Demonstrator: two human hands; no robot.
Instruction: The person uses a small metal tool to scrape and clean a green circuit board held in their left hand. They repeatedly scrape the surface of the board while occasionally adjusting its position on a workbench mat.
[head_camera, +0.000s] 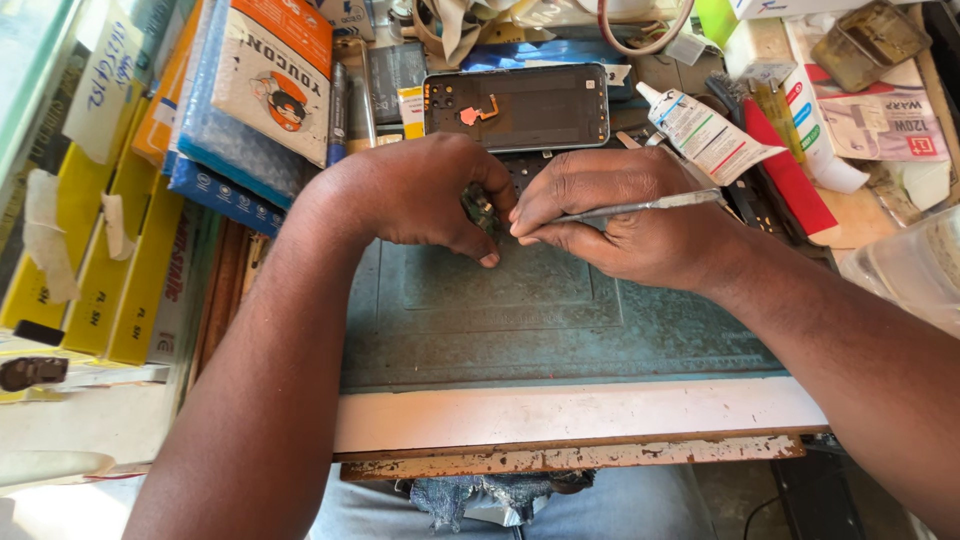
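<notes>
I have one small green circuit board (481, 208) pinched between the thumb and fingers of my left hand (420, 195), held just above the far part of the grey-green work mat (520, 320). My right hand (625, 215) grips one thin metal tool (640, 207), fingers pressed together around its shaft, its tip meeting the board where my two hands touch.

Just beyond my knuckles lies one opened phone shell (517, 106), inside up, with an orange flex strip. To its right rests one white glue tube (705, 132), then a red flat handle (790, 170) and printed boxes. On the far left, blue and orange packets (245, 95) are stacked, with yellow boxes (90, 270) nearer along the left edge.

The far side is crowded, hemming my hands. The near half of the mat is open, ending at the worn white table edge (580, 415).
</notes>
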